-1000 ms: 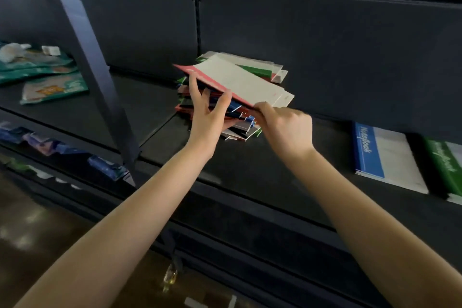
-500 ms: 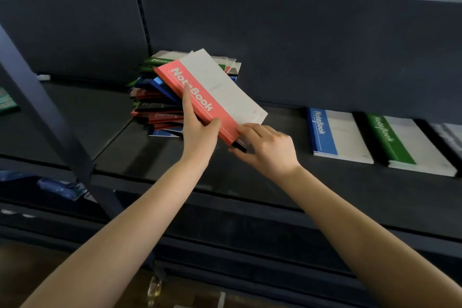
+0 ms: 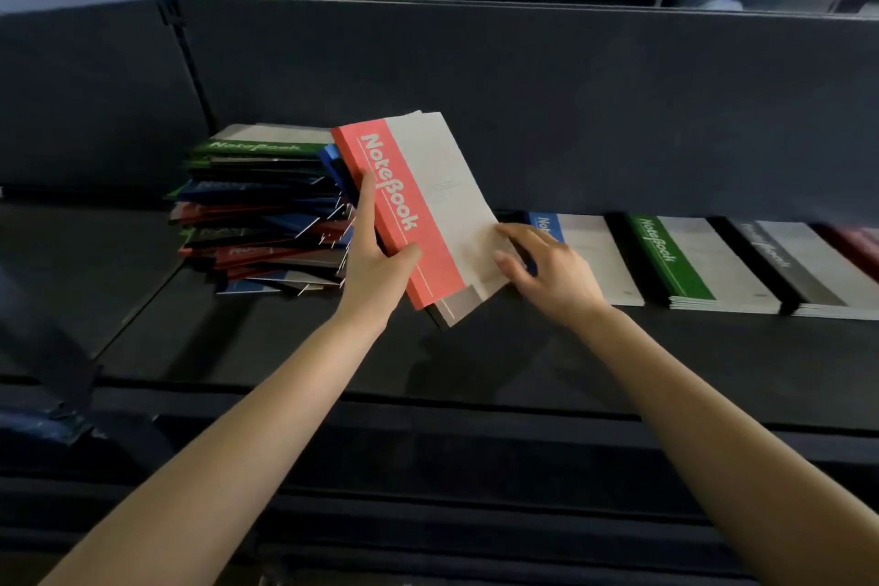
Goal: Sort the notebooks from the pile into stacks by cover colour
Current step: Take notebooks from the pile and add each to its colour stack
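Red notebook [image 3: 404, 214]: likely thin, light, bendy, with a smooth cover. Held above shelf [image 3: 285, 347], just beside pile [image 3: 266, 214]. Left hand [image 3: 376, 262] grips spine edge; right hand [image 3: 551, 266] fingers touch lower corner, pinch unclear. Spine probably the firmest hold.

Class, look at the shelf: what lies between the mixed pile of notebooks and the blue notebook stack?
In the head view, the red notebook, gripped by the left hand, with the right hand touching its corner.
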Demonstrator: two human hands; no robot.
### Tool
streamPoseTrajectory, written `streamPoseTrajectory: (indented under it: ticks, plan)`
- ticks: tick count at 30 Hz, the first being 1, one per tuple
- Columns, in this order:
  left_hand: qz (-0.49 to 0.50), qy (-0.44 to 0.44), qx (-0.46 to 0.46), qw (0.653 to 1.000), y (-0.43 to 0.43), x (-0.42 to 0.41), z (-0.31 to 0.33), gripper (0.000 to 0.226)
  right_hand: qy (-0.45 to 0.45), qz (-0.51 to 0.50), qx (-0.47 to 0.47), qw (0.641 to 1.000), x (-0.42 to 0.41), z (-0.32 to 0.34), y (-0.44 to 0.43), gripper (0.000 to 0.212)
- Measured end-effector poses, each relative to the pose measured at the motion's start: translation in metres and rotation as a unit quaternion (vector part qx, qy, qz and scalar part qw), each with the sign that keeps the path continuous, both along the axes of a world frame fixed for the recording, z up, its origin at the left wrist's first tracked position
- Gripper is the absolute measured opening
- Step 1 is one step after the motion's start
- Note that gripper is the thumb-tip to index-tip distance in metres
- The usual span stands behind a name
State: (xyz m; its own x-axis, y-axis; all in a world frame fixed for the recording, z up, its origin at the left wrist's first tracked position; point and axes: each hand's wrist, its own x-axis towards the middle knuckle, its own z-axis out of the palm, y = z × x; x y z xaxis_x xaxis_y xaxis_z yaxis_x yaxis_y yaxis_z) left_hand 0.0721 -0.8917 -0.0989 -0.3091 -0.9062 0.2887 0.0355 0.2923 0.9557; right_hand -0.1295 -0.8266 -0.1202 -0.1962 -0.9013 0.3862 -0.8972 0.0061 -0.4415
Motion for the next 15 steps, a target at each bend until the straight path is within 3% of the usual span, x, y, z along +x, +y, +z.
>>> streamPoseTrajectory:
  ticks: [4, 7, 15]
  plan:
    - [-0.091, -0.04, -0.005, 0.995, 0.004, -0.019, 0.002, 0.081, -0.233, -0.028, 0.021, 0.972, -0.014, 0.01, -0.001, 0.049]
    - [-0.132, -0.075, -0.029, 0.988, 0.007, -0.035, 0.001, 0.079, -0.382, -0.008, 0.007, 0.924, -0.02, 0.01, -0.002, 0.037]
    - [-0.145, -0.052, -0.015, 0.988, 0.011, -0.076, -0.006, 0.068, -0.491, 0.017, -0.041, 0.87, -0.044, -0.01, 0.015, 0.046]
